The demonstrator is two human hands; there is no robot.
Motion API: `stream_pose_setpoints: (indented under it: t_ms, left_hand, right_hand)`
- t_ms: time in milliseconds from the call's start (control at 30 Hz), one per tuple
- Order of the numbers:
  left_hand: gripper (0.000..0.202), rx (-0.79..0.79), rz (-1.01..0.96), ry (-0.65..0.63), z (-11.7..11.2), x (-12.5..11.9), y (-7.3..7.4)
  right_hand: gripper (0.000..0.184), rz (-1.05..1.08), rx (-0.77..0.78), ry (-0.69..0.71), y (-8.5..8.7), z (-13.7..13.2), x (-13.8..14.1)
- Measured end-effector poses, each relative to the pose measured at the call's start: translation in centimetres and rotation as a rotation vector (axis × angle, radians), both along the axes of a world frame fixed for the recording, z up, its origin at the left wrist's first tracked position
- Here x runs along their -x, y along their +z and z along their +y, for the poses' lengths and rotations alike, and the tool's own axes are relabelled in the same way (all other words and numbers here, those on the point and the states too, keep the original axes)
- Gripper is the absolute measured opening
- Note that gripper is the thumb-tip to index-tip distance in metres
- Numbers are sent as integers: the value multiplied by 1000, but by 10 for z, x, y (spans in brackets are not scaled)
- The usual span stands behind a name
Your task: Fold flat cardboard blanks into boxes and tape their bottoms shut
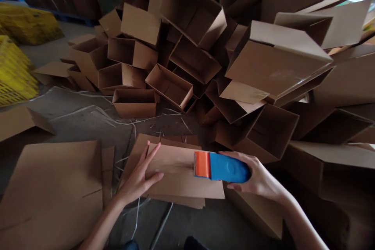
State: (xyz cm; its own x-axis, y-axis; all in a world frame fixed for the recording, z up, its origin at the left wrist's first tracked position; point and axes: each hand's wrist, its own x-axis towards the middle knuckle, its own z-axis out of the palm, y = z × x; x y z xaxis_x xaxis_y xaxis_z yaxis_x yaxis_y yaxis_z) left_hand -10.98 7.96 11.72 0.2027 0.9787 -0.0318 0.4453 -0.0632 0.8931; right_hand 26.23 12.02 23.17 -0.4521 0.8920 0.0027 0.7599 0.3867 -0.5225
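Observation:
My right hand (pixel 258 174) is closed around the blue body of a tape dispenser (pixel 230 168). Its orange end points left, over the upper face of a cardboard box (pixel 175 179) in front of me. Whether the dispenser touches the cardboard, I cannot tell. My left hand (pixel 143 175) rests on the left part of that box, fingers spread and nothing in its grasp. Brown flaps (pixel 140 144) show beyond the box's far side.
Many open cardboard boxes (pixel 193 11) are heaped ahead and to the right. Flat cardboard (pixel 55 187) lies at the left. White plastic straps (pixel 102 113) are strewn over the floor. A yellow crate (pixel 14 74) stands at the far left.

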Motion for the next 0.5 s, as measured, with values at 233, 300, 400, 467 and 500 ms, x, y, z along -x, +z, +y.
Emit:
stream_pose_setpoints:
  t_ms: [233,300,400,467,500]
  left_hand:
    - [88,61,39,-15,4,6,4]
    - [87,86,21,-30,4,8,6]
    - [86,125,-8,-29,5,9,9]
    - [86,154,-23,-30,6,8,9]
    - [86,165,-31,-32,7,8,8]
  right_hand:
    - [76,-104,130,96,32,18,-7]
    - [76,-131,188,37,41,23,-33]
    - [76,-169,247,-99,54,25,-90]
    - [75,-159,229,-212,61,21,-125]
    - [75,-145,243,-245,64,17,-136]
